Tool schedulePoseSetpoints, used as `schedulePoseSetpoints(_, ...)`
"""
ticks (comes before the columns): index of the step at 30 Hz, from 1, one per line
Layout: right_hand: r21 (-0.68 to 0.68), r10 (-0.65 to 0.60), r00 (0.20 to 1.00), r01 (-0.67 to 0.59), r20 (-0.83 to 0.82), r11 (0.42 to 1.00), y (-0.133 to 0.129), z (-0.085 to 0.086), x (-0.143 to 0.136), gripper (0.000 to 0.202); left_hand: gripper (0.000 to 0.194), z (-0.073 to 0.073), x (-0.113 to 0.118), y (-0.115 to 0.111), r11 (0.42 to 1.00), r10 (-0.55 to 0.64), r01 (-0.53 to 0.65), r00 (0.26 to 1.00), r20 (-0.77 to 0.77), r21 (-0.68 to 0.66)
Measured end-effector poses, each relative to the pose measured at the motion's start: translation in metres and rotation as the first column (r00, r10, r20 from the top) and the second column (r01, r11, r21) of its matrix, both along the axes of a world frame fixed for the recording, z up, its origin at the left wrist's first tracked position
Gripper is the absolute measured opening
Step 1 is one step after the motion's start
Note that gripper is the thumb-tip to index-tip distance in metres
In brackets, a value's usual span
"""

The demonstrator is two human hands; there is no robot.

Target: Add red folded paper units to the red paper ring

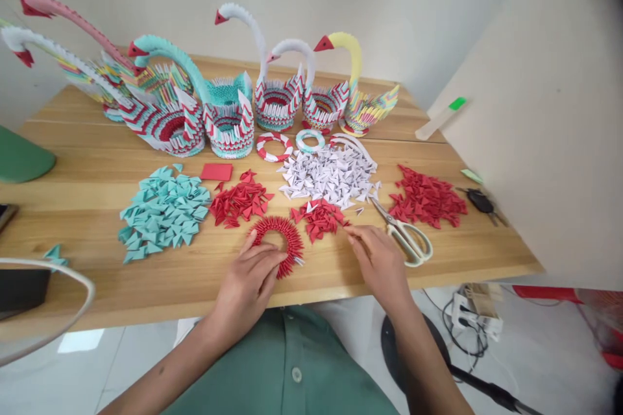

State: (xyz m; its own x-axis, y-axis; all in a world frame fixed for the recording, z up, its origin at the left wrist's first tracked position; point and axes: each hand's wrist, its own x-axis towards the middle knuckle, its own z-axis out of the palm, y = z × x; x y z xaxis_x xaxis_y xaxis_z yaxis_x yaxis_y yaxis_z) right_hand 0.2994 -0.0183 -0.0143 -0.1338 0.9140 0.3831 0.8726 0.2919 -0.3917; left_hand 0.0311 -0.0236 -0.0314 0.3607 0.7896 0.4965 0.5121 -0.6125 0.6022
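Note:
My left hand (pixel 250 275) grips a ring of red folded-paper pieces (pixel 295 240) on its left and front sides, resting it at the table's front. One or two white pieces (pixel 298 261) stick out of the ring's lower right side. My right hand (pixel 377 262) is at the right edge of a small pile of red paper triangles (pixel 321 219). Its thumb and forefinger are pinched together at a red piece (pixel 344 223). Just beyond lies a larger heap of white triangles (pixel 331 175). Scissors with pale handles (pixel 409 240) lie right of my right hand.
Several paper swans (pixel 277 110) stand along the back. Teal triangles (pixel 165 211) and more red triangles (pixel 241 201) lie left, another red heap (pixel 428 198) right. Two finished rings (pixel 274 147) sit mid-table. Keys (pixel 481 201) lie far right; a white hoop (pixel 90 292) crosses the left.

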Motion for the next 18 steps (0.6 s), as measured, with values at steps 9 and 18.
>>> schedulePoseSetpoints(9, -0.012, -0.083, 0.994, 0.084, 0.076, 0.996, 0.015, -0.012, -0.022, 0.018, 0.022, 0.001, -0.001, 0.001, 0.999, 0.011, -0.012, 1.000, 0.015, 0.050)
schedulePoseSetpoints(18, -0.173, -0.092, 0.945, 0.038, -0.313, 0.984, -0.013, 0.001, -0.009, 0.017, 0.027, 0.024, 0.003, -0.002, 0.995, -0.033, 0.027, 0.997, 0.064, 0.094)
